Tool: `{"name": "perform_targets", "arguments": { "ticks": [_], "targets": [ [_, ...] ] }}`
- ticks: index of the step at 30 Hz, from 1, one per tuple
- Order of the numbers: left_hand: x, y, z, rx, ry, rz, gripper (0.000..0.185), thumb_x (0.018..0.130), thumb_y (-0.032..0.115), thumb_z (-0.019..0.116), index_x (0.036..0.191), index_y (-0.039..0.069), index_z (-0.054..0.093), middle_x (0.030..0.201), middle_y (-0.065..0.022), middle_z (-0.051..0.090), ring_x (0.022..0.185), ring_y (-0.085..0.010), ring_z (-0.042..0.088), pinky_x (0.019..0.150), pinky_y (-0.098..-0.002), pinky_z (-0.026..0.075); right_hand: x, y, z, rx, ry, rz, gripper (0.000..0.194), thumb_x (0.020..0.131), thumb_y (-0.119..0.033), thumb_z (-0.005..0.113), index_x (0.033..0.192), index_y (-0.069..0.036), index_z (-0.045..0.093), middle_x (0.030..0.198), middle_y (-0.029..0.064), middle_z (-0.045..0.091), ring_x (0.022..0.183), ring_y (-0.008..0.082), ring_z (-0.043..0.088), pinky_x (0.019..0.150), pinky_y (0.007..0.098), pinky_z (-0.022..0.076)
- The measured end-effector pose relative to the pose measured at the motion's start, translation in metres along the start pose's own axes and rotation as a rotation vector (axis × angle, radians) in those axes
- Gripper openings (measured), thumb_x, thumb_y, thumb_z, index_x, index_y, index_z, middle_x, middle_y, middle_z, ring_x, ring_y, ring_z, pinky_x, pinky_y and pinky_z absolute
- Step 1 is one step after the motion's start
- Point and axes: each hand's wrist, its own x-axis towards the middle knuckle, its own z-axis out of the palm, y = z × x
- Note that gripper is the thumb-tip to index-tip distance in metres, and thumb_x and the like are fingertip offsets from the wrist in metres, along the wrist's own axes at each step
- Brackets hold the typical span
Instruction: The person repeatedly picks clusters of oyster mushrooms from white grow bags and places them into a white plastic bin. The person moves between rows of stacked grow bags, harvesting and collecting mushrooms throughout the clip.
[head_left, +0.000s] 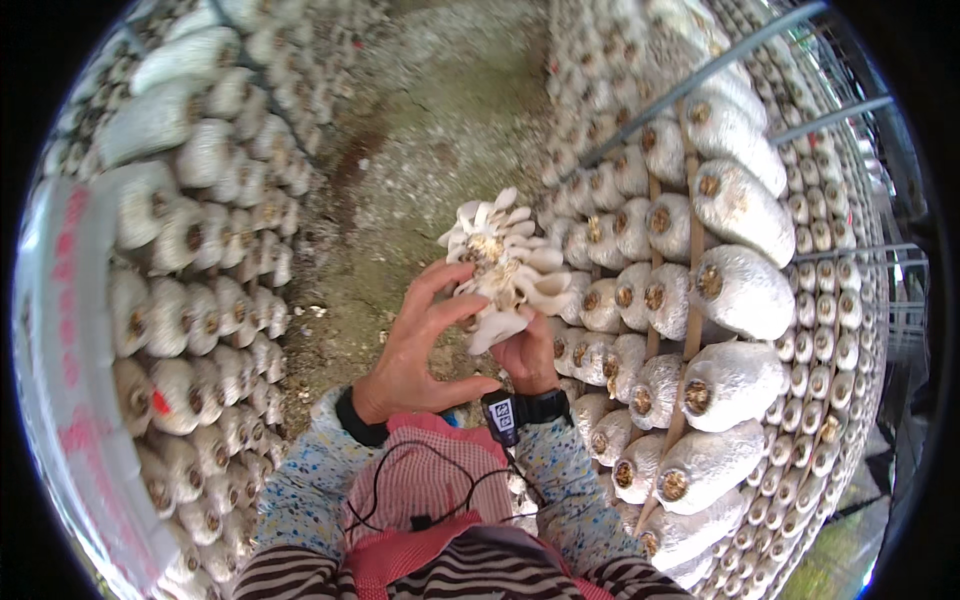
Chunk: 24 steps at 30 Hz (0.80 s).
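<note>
A cluster of pale oyster mushrooms is held over the aisle, its cut stem base turned up towards me. My right hand grips it from beneath and the right; most of those fingers are hidden under the caps. Against the cluster's left side rest the fingertips of my left hand. Its thumb is spread well away from the mushrooms and touches none of them. Both wrists wear black bands, and a small device bearing a printed code sits by the right one.
Stacked white substrate bags form a wall on the right, with wooden strips and a metal pole. More bags line the left, beside a plastic sheet bearing red writing. Between them runs a dirty floor.
</note>
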Motion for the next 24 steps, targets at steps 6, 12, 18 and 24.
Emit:
{"name": "perform_targets", "arguments": {
  "ticks": [6,12,18,24],
  "targets": [
    [-0.033,0.145,-0.159,0.307,-0.035,-0.096,0.067,0.068,0.027,0.081,0.124,0.009,0.05,0.14,-0.0192,0.035,0.13,-0.0375,0.035,0.103,-0.0479,0.035,0.003,-0.017,0.079,0.217,-0.349,0.408,0.049,0.09,-0.031,0.051,0.131,-0.004,0.046,0.128,0.0118,0.054,0.117,0.0287,0.053,0.102,0.0491,0.0386],
    [-0.115,0.268,-0.337,0.491,0.004,-0.357,0.036,0.074,0.029,0.077,0.097,0.004,0.065,0.114,-0.0151,0.061,0.104,-0.0276,0.06,0.092,-0.0408,0.048,0.053,-0.011,0.136,-0.031,-0.238,0.437,0.049,0.084,-0.022,0.061,0.127,-0.004,0.046,0.127,0.0115,0.054,0.114,0.0295,0.054,0.097,0.0487,0.0442],
    [-0.129,0.255,-0.531,0.719,0.022,-0.511,0.026,0.082,0.022,0.066,0.094,-0.001,0.063,0.093,-0.0135,0.066,0.087,-0.025,0.063,0.081,-0.0381,0.05,0.142,0.028,0.24,-0.278,-0.336,0.202,0.048,0.094,-0.039,0.043,0.125,-0.003,0.046,0.119,0.0134,0.055,0.111,0.0319,0.053,0.093,0.0493,0.0462],
    [-0.129,0.115,-0.641,0.461,0.12,-0.8,0.035,0.093,0.03,0.054,0.11,-0.001,0.058,0.103,-0.0101,0.062,0.094,-0.0173,0.059,0.082,-0.0311,0.048,0.204,0.069,0.353,-0.214,-0.432,0.293,0.047,0.093,-0.036,0.044,0.126,-0.002,0.045,0.119,0.0148,0.055,0.11,0.0323,0.054,0.092,0.049,0.0472]
  ]
}}
